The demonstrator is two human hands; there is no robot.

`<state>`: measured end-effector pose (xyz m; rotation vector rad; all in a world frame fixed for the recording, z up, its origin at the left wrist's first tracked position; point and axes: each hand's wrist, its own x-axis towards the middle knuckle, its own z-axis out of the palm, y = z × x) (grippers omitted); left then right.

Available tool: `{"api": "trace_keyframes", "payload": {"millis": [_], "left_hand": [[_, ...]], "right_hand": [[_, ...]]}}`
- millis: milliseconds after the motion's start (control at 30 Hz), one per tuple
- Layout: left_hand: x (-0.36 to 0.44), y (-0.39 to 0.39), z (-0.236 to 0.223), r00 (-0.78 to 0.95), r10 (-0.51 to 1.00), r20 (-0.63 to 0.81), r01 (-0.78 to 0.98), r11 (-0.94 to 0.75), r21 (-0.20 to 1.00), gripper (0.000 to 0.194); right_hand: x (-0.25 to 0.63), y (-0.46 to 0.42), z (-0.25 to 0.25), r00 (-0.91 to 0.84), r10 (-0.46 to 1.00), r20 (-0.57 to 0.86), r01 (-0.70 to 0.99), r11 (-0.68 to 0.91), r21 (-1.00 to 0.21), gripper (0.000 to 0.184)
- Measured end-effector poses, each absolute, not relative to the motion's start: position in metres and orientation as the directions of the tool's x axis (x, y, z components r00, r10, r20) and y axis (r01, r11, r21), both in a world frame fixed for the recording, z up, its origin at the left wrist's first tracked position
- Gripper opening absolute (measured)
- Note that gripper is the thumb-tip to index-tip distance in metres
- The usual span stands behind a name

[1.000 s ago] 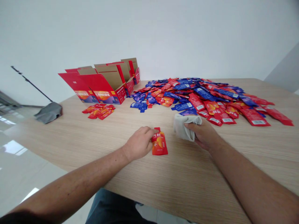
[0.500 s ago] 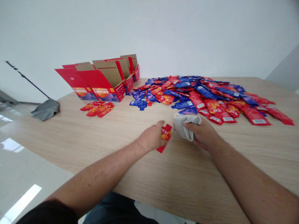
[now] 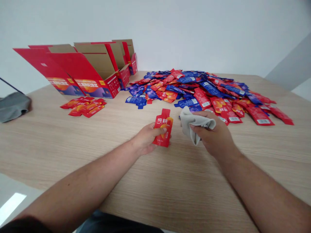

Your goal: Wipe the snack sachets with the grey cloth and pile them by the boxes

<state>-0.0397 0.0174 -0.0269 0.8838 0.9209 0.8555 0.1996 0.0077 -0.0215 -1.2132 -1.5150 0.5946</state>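
Observation:
My left hand point(image 3: 145, 140) is closed on a red pouch point(image 3: 163, 131) with a spout tab and white characters, held upright just above the wooden table point(image 3: 155, 187). My right hand point(image 3: 215, 137) is closed on a bunched grey cloth point(image 3: 195, 122), a short way right of the pouch. A large heap of red and blue pouches point(image 3: 206, 90) lies beyond both hands.
Open red cardboard boxes point(image 3: 97, 69) stand at the far left of the table. In front of them lies a small group of red pouches point(image 3: 84, 106). A grey cloth point(image 3: 13, 106) lies at the left edge. A white wall rises behind.
My left hand has lifted the red pouch off the table and turned it upright, face toward me. The right hand with the cloth has barely shifted. The view has moved closer to the table.

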Motion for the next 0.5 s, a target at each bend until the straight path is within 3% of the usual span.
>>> {"api": "trace_keyframes", "payload": {"millis": [100, 167, 233, 300, 400, 500], "left_hand": [[-0.035, 0.01, -0.026, 0.418, 0.855, -0.308, -0.39, 0.475, 0.789, 0.038], [-0.03, 0.005, -0.027, 0.476, 0.826, -0.301, -0.41, 0.511, 0.756, 0.046], [-0.025, 0.002, -0.026, 0.513, 0.795, -0.324, -0.405, 0.557, 0.725, 0.037], [-0.019, -0.001, -0.025, 0.48, 0.799, -0.363, -0.421, 0.572, 0.704, 0.023], [-0.011, -0.003, -0.019, 0.342, 0.841, -0.419, -0.481, 0.54, 0.69, 0.04], [-0.008, -0.005, -0.016, 0.31, 0.856, -0.414, -0.504, 0.517, 0.692, 0.048]], "right_hand": [[0.197, -0.001, -0.018, -0.033, 0.803, 0.595, 0.585, 0.498, -0.64, 0.03], [0.193, -0.005, -0.018, -0.161, 0.717, 0.678, 0.647, 0.595, -0.476, 0.033], [0.186, -0.01, -0.02, -0.25, 0.664, 0.704, 0.676, 0.641, -0.365, 0.035], [0.176, -0.016, -0.022, -0.296, 0.656, 0.695, 0.679, 0.656, -0.33, 0.039], [0.164, -0.025, -0.024, -0.445, 0.677, 0.586, 0.615, 0.707, -0.35, 0.043], [0.163, -0.027, -0.024, -0.522, 0.68, 0.514, 0.59, 0.724, -0.358, 0.045]]}}
